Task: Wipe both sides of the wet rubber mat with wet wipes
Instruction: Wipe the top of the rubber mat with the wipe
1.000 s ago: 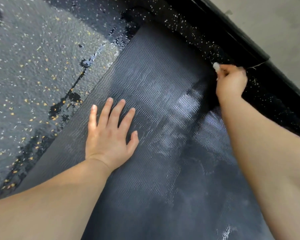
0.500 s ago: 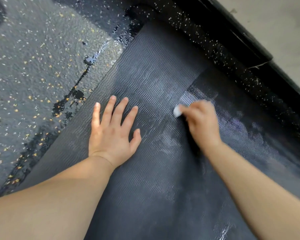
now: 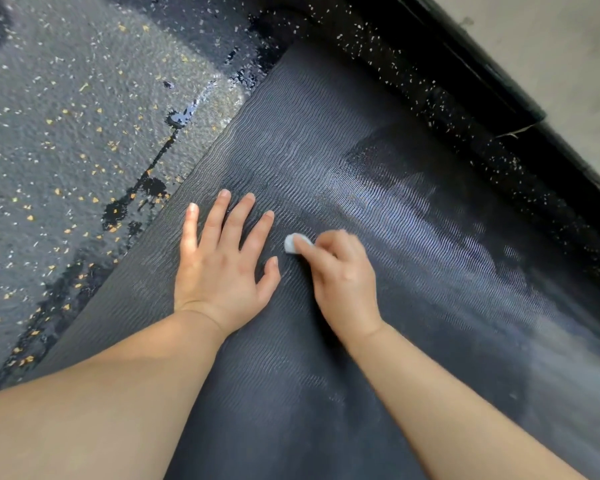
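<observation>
Left hand [image 3: 219, 268]: laid flat on the rubber mat [image 3: 326, 150] at the centre of the frame, with the fingers straight and spread and the palm pressed down; nothing is held.
Right hand [image 3: 343, 282]: seen just right of the left hand, its fingers curled round a small wad of wet wipe [image 3: 290, 244], which is pressed against the mat.
Wet wipe: a pale, whitish wad, of which only the tip is shown beyond the right fingers; it is placed just above the left thumb, and whether the two touch cannot be told.
Rubber mat: dark and ribbed with fine wavy lines, spread on the floor [image 3: 66, 133] from the upper centre of the frame down to the lower right. Shiny wet streaks are seen across its right half, to the upper right of the right hand; the strip left of the left hand looks duller.
Floor: grey, speckled with yellow and white flecks, filling the upper left of the frame. Black wet patches [image 3: 146, 188] are strung along the mat's left edge.
Baseboard [image 3: 482, 81]: a black strip running along the upper right, beyond the mat's far edge, with a pale wall [image 3: 551, 46] behind it.
Forearms: bare, entered from the lower edge of the frame.
</observation>
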Demonstrator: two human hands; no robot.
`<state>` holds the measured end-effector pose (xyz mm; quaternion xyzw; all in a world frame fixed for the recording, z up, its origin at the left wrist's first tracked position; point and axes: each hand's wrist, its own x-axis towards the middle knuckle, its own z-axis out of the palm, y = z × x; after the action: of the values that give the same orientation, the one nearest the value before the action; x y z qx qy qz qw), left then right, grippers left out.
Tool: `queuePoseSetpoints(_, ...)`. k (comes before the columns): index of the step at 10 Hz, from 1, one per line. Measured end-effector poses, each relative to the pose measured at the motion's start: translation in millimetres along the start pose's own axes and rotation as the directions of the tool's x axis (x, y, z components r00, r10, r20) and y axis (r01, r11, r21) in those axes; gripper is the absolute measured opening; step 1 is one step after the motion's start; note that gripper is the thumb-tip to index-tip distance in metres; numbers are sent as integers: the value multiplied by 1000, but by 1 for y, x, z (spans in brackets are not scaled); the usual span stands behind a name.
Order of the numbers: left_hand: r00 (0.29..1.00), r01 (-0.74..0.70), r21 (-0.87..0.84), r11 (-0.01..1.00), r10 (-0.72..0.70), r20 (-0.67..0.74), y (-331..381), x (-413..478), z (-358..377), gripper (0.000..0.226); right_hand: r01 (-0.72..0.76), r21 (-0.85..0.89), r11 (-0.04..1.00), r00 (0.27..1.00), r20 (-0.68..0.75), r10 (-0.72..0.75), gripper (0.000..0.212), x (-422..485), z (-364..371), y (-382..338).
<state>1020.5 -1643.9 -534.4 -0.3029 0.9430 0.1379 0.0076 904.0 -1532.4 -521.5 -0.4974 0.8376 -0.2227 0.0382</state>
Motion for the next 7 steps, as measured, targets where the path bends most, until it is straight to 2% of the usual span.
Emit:
queuePoseSetpoints(1, 1000, -3, -2, 1000, 3, 1, -1, 1, -1, 59, 168, -20, 986, 981, 106, -165, 18, 19, -10, 22)
queuePoseSetpoints(2, 1000, -3, -10, 1000, 3, -7, -1, 1, 0, 58, -112, -47, 993, 993, 37, 114, 27, 80, -16, 61)
queuePoseSetpoints(3, 1000, -3, -9, 1000, 3, -11, -1, 0, -1, 58, -472, 57, 880, 854, -217, 473, 26, 138, -25, 91)
queuePoseSetpoints(4, 1000, -4, -11, 1000, 4, -11, -1, 0, -1, 58, -512, 32, 858, 823, -268, 501, 29, 149, -17, 91)
queuePoseSetpoints(5, 1000, 2, -7, 1000, -2, 2, 0, 1, -2, 58, -355, -24, 935, 924, -162, 347, 28, 112, 2, 46)
queuePoseSetpoints(6, 1000, 2, 9, 1000, -3, 17, 1, 1, -2, 59, -136, 27, 990, 990, -41, 138, 21, 63, 10, 6)
queuePoseSetpoints(7, 1000, 1, 13, 1000, -2, 15, 0, 1, -2, 59, 61, 49, 997, 997, 43, -63, 19, 50, 4, 4)
